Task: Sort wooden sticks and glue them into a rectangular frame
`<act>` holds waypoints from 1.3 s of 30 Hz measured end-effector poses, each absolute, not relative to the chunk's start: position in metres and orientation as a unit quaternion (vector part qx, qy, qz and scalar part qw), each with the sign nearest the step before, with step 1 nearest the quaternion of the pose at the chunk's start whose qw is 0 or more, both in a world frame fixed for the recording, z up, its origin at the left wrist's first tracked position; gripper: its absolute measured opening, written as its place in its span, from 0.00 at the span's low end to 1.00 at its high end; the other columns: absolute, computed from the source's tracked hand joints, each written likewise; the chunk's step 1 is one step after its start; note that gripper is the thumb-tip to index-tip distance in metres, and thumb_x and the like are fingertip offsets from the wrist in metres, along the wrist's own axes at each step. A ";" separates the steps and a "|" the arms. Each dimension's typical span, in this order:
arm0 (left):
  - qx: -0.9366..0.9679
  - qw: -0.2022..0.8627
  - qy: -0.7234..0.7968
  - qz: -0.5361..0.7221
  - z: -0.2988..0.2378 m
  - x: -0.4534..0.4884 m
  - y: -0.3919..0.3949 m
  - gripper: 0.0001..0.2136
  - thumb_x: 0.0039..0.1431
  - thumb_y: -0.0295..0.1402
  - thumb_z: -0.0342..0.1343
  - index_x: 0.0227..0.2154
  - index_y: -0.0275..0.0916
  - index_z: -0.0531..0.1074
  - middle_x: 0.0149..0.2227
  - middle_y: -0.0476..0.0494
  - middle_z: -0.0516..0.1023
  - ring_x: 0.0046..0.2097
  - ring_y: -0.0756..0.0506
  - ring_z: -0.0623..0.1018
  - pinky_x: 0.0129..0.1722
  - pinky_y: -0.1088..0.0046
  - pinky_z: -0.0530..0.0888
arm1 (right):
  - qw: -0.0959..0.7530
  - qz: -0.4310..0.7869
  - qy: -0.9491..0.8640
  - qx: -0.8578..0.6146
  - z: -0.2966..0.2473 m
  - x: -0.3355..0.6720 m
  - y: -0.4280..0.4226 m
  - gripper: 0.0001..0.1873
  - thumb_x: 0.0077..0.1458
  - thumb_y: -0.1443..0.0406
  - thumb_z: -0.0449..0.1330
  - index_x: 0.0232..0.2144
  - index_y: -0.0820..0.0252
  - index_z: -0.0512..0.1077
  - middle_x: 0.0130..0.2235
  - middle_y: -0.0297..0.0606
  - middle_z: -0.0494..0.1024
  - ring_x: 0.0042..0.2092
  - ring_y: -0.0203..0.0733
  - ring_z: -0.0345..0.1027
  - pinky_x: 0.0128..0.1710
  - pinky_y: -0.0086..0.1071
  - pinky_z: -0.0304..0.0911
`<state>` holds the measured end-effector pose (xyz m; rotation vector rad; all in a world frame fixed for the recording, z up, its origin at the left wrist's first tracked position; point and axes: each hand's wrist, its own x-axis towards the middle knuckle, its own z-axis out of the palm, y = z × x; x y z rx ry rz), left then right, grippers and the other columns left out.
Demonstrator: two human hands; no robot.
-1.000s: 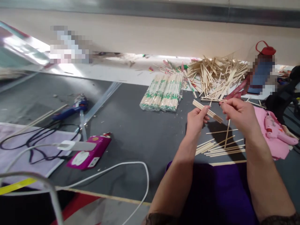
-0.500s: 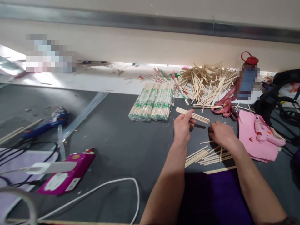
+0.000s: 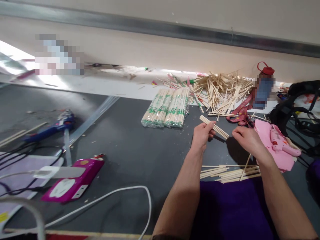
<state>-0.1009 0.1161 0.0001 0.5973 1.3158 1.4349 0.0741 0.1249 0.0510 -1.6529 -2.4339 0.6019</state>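
Note:
My left hand [image 3: 203, 135] is closed around a small bundle of thin wooden sticks [image 3: 220, 130], its thumb lying across them. The bundle slants down to the right. Close to its lower end is my right hand [image 3: 247, 137], fingers curled together; whether something small is pinched there I cannot make out. Loose wooden sticks [image 3: 212, 172] lie on the dark tabletop between my forearms, near the purple cloth [image 3: 230, 206] at my front. Beyond my left hand, plastic-wrapped packs of chopsticks [image 3: 166, 108] with green print lie side by side.
A heap of pale sticks [image 3: 222, 90] is at the back. On the right, a pink glue gun [image 3: 280, 140] lies on pink sheets [image 3: 262, 130], beside black straps [image 3: 282, 106]. On the left are a blue glue gun [image 3: 60, 123], clear glue sticks [image 3: 92, 116], a magenta power strip [image 3: 75, 186] and a white cable [image 3: 120, 191].
Both hands have shifted slightly right in the picture, and the bundle now tilts more steeply downward. The loose sticks between my forearms lie differently, more level and nearer the purple cloth.

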 end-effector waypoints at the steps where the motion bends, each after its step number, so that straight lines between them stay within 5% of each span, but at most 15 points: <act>1: 0.266 0.536 0.550 0.583 0.000 -0.101 0.115 0.17 0.42 0.43 0.64 0.29 0.32 0.77 0.15 0.51 0.70 0.17 0.56 0.65 0.17 0.81 0.59 | 0.121 0.231 -0.803 -0.535 0.051 0.070 0.131 0.13 0.57 0.61 0.51 0.32 0.58 0.75 0.35 0.37 0.79 0.36 0.39 0.71 0.34 0.29 0.57; 8: 0.324 0.564 0.546 0.529 -0.001 -0.101 0.116 0.14 0.43 0.41 0.64 0.25 0.32 0.75 0.16 0.49 0.71 0.17 0.55 0.67 0.17 0.80 0.61 | 0.196 0.390 -0.737 -0.516 0.027 0.045 0.140 0.12 0.47 0.59 0.58 0.30 0.61 0.74 0.26 0.33 0.76 0.27 0.36 0.66 0.26 0.27 0.55; 17: 0.285 0.590 0.531 0.537 -0.004 -0.098 0.119 0.15 0.39 0.39 0.65 0.29 0.34 0.75 0.18 0.49 0.72 0.18 0.55 0.67 0.17 0.81 0.62 | 0.174 0.459 -0.706 -0.510 0.014 0.050 0.142 0.10 0.50 0.59 0.55 0.24 0.60 0.68 0.19 0.30 0.71 0.22 0.34 0.64 0.23 0.25 0.55; 22: 0.282 0.544 0.581 0.535 -0.004 -0.106 0.118 0.12 0.43 0.39 0.62 0.23 0.34 0.72 0.18 0.50 0.71 0.17 0.56 0.64 0.16 0.80 0.58 | 0.106 0.348 -0.767 -0.529 0.024 0.061 0.148 0.11 0.52 0.60 0.53 0.24 0.60 0.69 0.20 0.32 0.72 0.23 0.35 0.64 0.23 0.27 0.52; 30: 0.297 0.495 0.617 0.534 -0.004 -0.113 0.118 0.11 0.46 0.40 0.59 0.22 0.36 0.69 0.16 0.54 0.65 0.16 0.56 0.58 0.15 0.80 0.52 | -0.131 0.090 -0.835 -0.527 0.045 0.055 0.153 0.16 0.59 0.62 0.48 0.37 0.58 0.75 0.39 0.45 0.79 0.40 0.48 0.73 0.32 0.33 0.59; 39: 0.263 0.482 0.595 0.588 -0.002 -0.113 0.120 0.14 0.44 0.43 0.60 0.25 0.35 0.71 0.17 0.54 0.65 0.17 0.57 0.59 0.16 0.81 0.53 | -0.134 0.038 -0.878 -0.459 0.039 0.017 0.193 0.18 0.61 0.66 0.45 0.45 0.60 0.72 0.43 0.49 0.78 0.46 0.52 0.72 0.39 0.38 0.64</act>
